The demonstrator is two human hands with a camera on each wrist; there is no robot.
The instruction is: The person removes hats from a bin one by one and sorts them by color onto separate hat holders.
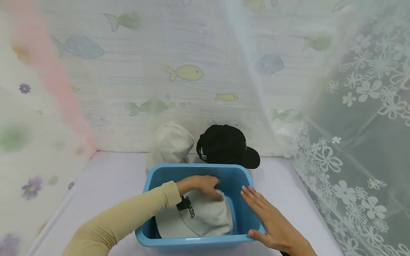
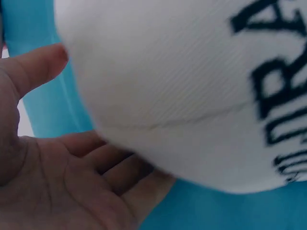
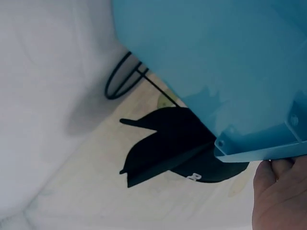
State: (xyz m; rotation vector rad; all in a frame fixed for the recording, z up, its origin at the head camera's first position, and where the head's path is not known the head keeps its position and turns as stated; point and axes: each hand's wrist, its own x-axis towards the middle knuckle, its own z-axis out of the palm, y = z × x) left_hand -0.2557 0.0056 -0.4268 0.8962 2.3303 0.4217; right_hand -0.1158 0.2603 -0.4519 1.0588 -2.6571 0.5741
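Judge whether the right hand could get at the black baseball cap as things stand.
Probably yes: the right hand only touches the blue tub, and nothing visible blocks the way along its right side towards the black baseball cap.

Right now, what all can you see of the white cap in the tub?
The white cap looks like woven cloth, with a rounded crown and dark lettering on its front. It lies inside the blue tub, its brim leftward in the head view. The left hand touches its crown, partly covering it.

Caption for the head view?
Left hand on white cap in blue tub, right hand touching tub; black cap behind.
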